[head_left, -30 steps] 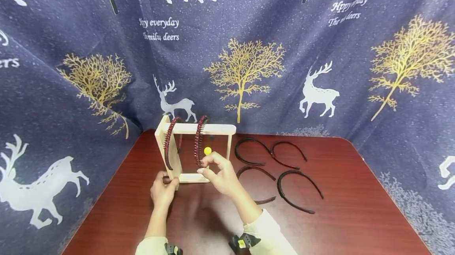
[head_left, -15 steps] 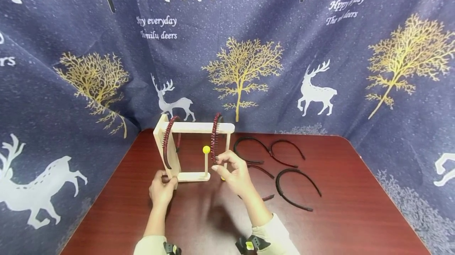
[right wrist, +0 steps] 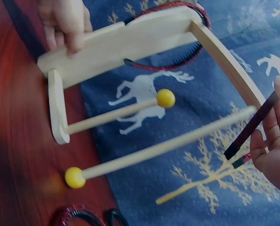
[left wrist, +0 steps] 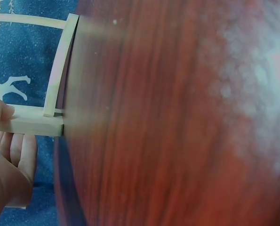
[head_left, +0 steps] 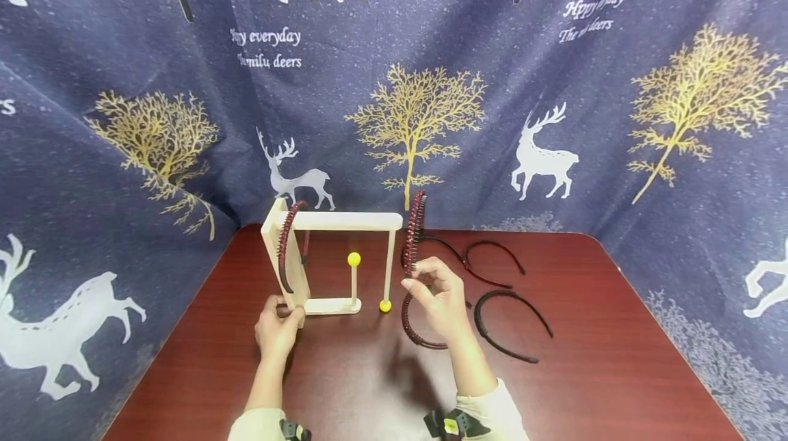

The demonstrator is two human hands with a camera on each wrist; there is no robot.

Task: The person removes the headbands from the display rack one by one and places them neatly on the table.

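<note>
In the head view, a pale wooden stand [head_left: 338, 221] has an upright board at its left and two arms reaching right. My left hand [head_left: 277, 328] grips the board's lower end, thumb and fingers on either side, as the left wrist view also shows on the board [left wrist: 31, 125]. A dark red toothed headband [head_left: 286, 243] hangs over the upper arm, close to the board. My right hand [head_left: 440, 297] pinches another dark red toothed headband [head_left: 414, 232] near one end. It stands upright in the air, just past the upper arm's right end, apart from the stand.
Several headbands lie on the red-brown table right of the stand: a black one [head_left: 479, 321], a dark red one [head_left: 425, 343] partly behind my right hand, and others further back. Wooden rods with yellow balls [head_left: 353, 259] rise from the lower arm and hang from the upper.
My right hand has carried its headband rightward along the upper arm and off past its end. The left hand stays on the board, and the other headband still hangs there.
</note>
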